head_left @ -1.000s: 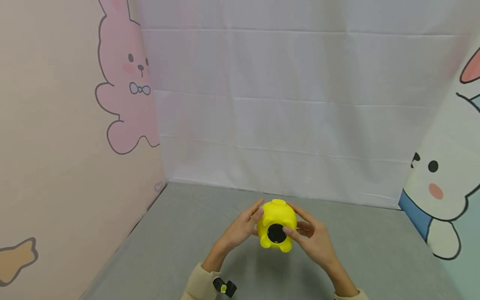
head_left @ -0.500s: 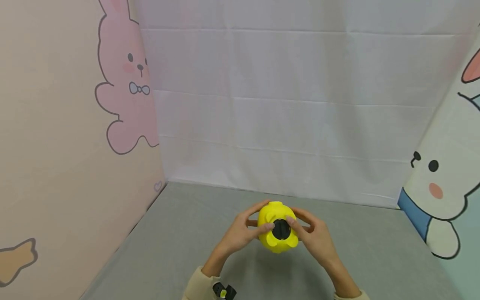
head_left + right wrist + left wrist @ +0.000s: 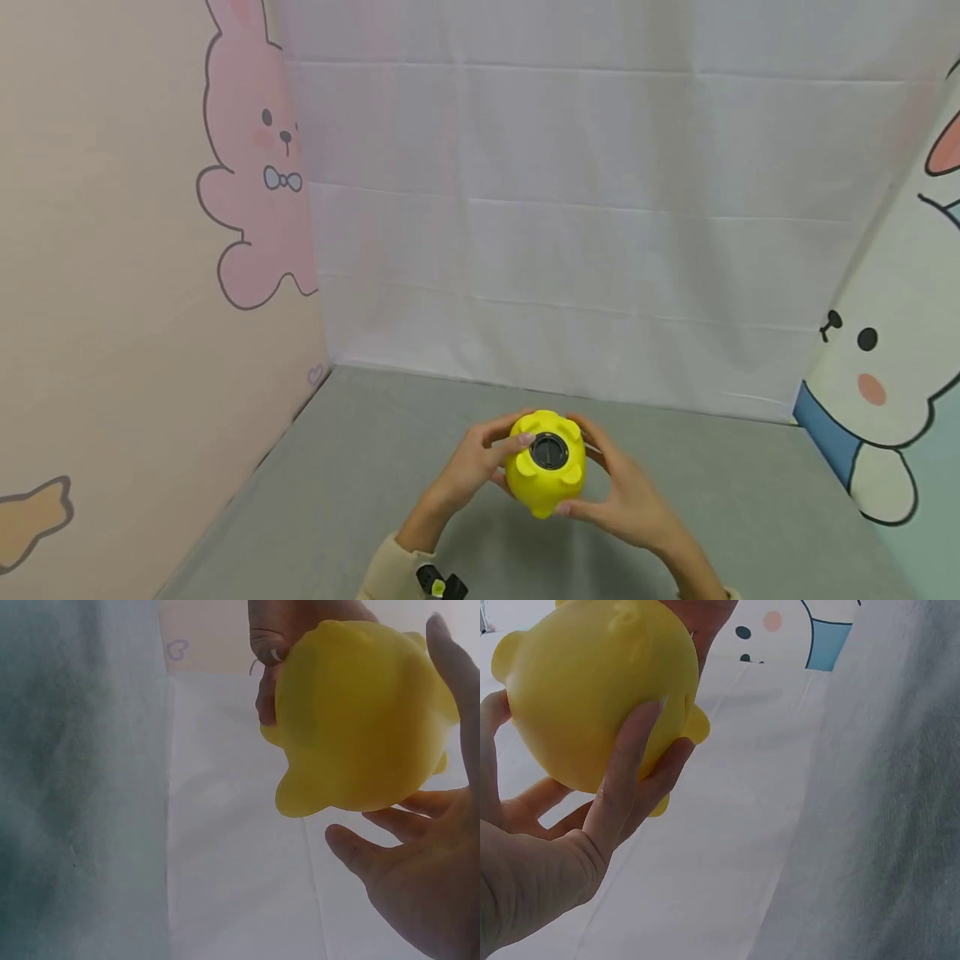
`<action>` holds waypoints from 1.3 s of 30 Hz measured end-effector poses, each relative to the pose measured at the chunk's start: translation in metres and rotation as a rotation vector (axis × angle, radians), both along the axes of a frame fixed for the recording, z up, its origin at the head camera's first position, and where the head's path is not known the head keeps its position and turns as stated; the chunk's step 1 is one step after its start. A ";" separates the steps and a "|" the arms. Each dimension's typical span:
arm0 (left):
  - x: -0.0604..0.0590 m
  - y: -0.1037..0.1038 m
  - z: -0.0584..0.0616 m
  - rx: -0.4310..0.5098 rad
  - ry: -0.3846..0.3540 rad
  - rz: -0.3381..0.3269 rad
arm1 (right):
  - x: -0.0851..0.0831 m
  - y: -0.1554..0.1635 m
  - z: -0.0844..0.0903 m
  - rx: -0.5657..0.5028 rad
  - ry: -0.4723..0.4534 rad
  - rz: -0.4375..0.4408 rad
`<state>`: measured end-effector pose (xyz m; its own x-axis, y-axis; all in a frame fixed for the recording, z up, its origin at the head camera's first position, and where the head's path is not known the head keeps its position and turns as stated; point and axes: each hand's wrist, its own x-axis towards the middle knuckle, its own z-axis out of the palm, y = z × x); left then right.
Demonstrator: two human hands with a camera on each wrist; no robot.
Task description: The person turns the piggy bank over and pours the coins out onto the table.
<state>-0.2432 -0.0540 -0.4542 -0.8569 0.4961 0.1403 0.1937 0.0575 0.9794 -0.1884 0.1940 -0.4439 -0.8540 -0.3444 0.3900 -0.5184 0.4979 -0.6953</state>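
Note:
A round yellow piggy bank (image 3: 546, 490) with stubby feet is held up above the table, its underside turned toward the head camera. A round black plug (image 3: 549, 452) with a slot sits in that underside. My left hand (image 3: 471, 468) grips the left side, thumb laid over the base at the plug's edge. On the other side my right hand (image 3: 628, 492) holds it, thumb at the lower end and fingers around the far right. In the left wrist view, left fingers (image 3: 626, 754) spread under the smooth yellow body. The right wrist view shows an ear-like bump (image 3: 301, 791).
Grey cloth (image 3: 360, 467) covers the tabletop, and a creased white sheet (image 3: 570, 233) hangs behind it. Side panels carry a pink rabbit (image 3: 251, 183) and a white cartoon animal (image 3: 892, 375). A small black device (image 3: 441, 582) is strapped at my left cuff.
The piggy bank has been turned so its plug faces upward. My left thumb has moved onto the base beside the plug, while my right thumb has left the plug for the lower end.

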 end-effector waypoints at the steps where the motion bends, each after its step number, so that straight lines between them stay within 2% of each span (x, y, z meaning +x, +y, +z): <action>1: -0.001 0.000 0.001 0.002 -0.008 -0.007 | -0.001 -0.001 -0.001 0.004 0.011 0.008; 6: -0.004 0.001 0.004 0.005 -0.031 -0.038 | -0.003 -0.005 -0.003 -0.022 0.034 0.013; 12: -0.006 -0.003 0.008 -0.053 -0.042 -0.083 | -0.003 -0.008 -0.002 -0.052 0.067 -0.054; 17: -0.007 -0.011 0.011 -0.133 -0.027 -0.174 | -0.004 -0.007 0.001 -0.092 0.051 -0.064; 22: -0.010 -0.017 0.014 -0.197 -0.006 -0.271 | -0.004 -0.004 0.001 -0.143 -0.032 -0.064; 24: -0.009 -0.019 0.015 -0.245 0.017 -0.260 | -0.004 -0.002 0.001 -0.148 -0.065 -0.071; 28: -0.004 -0.020 0.016 -0.297 0.096 -0.183 | -0.003 0.002 0.002 -0.158 -0.107 -0.077; 31: 0.000 -0.016 0.017 -0.280 0.161 -0.153 | -0.003 0.004 0.003 -0.172 -0.120 -0.066; 34: 0.003 -0.013 0.018 -0.253 0.222 -0.165 | -0.002 0.004 0.004 -0.181 -0.119 -0.045; 39: 0.005 -0.007 0.019 -0.182 0.230 -0.157 | -0.001 0.003 0.004 -0.174 -0.104 -0.020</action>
<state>-0.2379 -0.0606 -0.4355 -0.7237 0.6547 0.2182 0.4293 0.1796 0.8851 -0.1895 0.1969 -0.4401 -0.8988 -0.2622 0.3514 -0.4304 0.3748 -0.8211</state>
